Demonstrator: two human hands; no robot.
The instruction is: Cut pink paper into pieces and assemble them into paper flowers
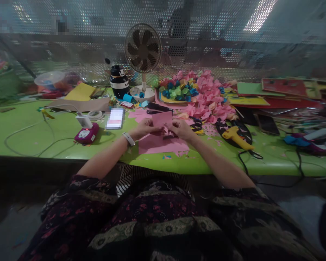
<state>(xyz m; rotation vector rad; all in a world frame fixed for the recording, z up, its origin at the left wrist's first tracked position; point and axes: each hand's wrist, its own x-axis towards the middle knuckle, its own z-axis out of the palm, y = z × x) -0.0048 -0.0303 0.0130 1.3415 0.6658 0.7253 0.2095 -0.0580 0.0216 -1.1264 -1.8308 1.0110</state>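
Observation:
A small piece of pink paper (pixel 162 118) stands upright between both hands. My left hand (pixel 144 128), with a pale watch strap at the wrist, pinches its left side. The fingers of my right hand (pixel 181 129) are closed on the right side of the same piece. Beneath them a larger pink sheet (pixel 154 145) lies flat on the green table (pixel 119 143). A small dark item (pixel 167 137) shows just under the fingers, too blurred to name. Behind the paper lies a black-handled tool (pixel 159 107), partly covered. Scissors with yellow and black handles (pixel 197 127) rest right of my right hand.
A heap of folded pink paper pieces (pixel 206 90) rises behind. A fan (pixel 143 49) and a black bottle (pixel 118 81) stand at the back. A yellow glue gun (pixel 237 137) lies right. Left are a phone (pixel 115 118) and a purple socket block (pixel 87 134) with cables.

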